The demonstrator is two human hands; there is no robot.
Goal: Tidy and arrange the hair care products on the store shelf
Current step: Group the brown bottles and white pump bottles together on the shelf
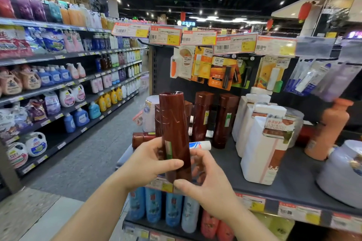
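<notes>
A tall, glossy dark-brown plastic bottle [175, 135] with a narrow green label strip is held upright above the front edge of the grey store shelf [290, 174], near its left end. The left hand [150, 162] grips its lower part from the left, thumb laid across the front and fingers [156, 142] curled round the left side. The right hand [205, 184] holds the bottle's base from the right, thumb pressed under the bottom edge and fingers wrapped behind it. Just behind the held bottle, a cluster of matching dark-brown bottles [202, 115] stands upright toward the back of the shelf, and one brown bottle [143, 138] lies on its side at the left edge. A white tube with red and blue print [199, 145] lies flat behind the hands. To the right stand white rectangular bottles with brown labels [262, 143], then an orange bottle [329, 131] and a pale lavender round container [344, 174] near the right end. Price tags [293, 211] line the shelf's front edge. Blue, white and red bottles [172, 209] fill the shelf below. Carded small items [221, 72] hang on hooks above the back of the shelf.
</notes>
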